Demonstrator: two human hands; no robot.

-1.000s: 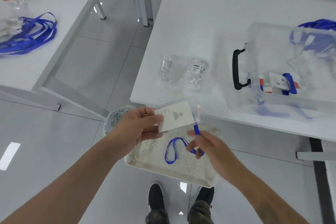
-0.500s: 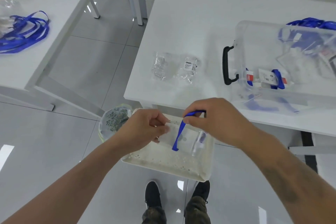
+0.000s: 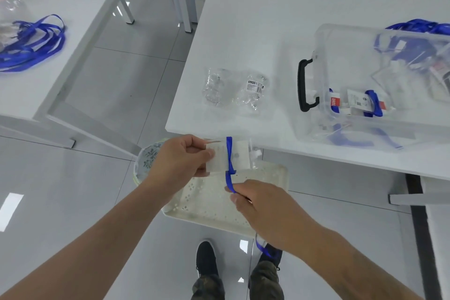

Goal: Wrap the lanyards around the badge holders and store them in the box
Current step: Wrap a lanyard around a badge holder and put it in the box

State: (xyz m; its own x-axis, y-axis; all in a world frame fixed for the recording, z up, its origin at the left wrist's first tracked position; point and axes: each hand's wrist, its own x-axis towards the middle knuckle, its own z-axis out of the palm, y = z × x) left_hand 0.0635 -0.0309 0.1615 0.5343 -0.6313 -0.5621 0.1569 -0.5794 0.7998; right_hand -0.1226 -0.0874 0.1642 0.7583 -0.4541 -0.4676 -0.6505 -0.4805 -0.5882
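My left hand [image 3: 183, 161] pinches a clear badge holder [image 3: 239, 157] by its left end, in front of the table edge. A blue lanyard [image 3: 229, 158] crosses the holder as a band. Below it my right hand [image 3: 265, 204] pinches the lanyard where it leaves the holder; the lanyard's free end dangles under that wrist. A clear plastic box [image 3: 379, 85] with a black handle stands on the white table [image 3: 255, 31] to the right and holds several wrapped badge holders.
Two clear packets [image 3: 235, 90] lie on the table left of the box. More blue lanyards [image 3: 418, 25] sit behind the box. A white perforated tray [image 3: 214, 200] and a patterned bowl [image 3: 146, 158] are under my hands. Another table at left carries a lanyard pile [image 3: 31, 44].
My right hand carried the lanyard over the top of the holder and down to its near side, so a band now lies across the holder. The left hand kept its hold.
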